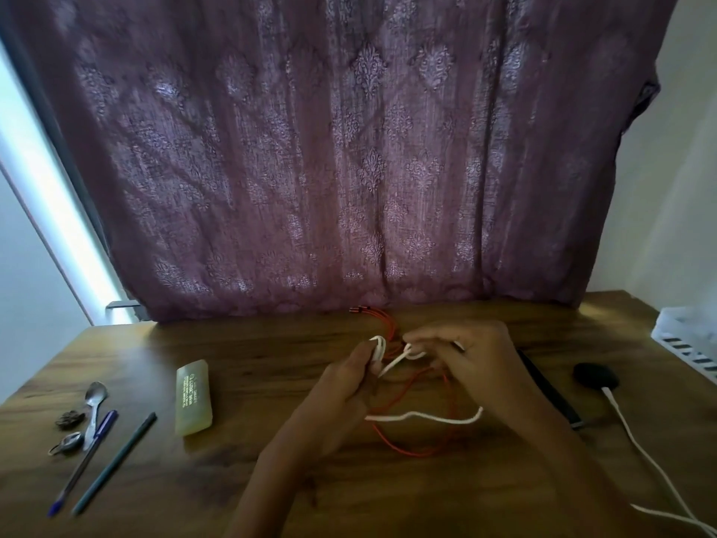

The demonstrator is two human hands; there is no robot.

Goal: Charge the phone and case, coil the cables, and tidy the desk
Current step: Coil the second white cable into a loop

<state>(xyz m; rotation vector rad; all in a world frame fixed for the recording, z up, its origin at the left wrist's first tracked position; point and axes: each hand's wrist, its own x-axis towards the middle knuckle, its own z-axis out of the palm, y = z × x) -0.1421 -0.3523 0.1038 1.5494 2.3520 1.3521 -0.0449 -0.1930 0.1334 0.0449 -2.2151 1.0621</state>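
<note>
Two containers noted. A white basket (684, 345) sits at the right edge of the wooden desk (240, 495); we cannot make out its contents. A yellowish translucent case (194, 398) lies closed, left of centre; whatever is inside is not readable. Hands meet above mid-desk, just in front of the purple curtain (349, 149). The left hand (349, 386) is raised with its fingers extended, and loops of the white cable (423, 418) are wound round the fingertips, gripped there. The right hand (469, 353), knuckles up, pinches the same cable in a narrow grip beside the loops. The loose tail of that cable hangs slack under both wrists. Beneath it the orange cable (411, 453) sprawls uncoiled on the wood, its plugs near the curtain hem. To the right, a small black case (595, 375) rests on the desk with a second white lead (640, 454) running from it to the frame's lower corner. A dark slim object (543, 386) lies partly hidden by the right forearm. Far left: spoon (95, 401), blue pen (83, 464), dark pen (114, 464), key ring (66, 444).
</note>
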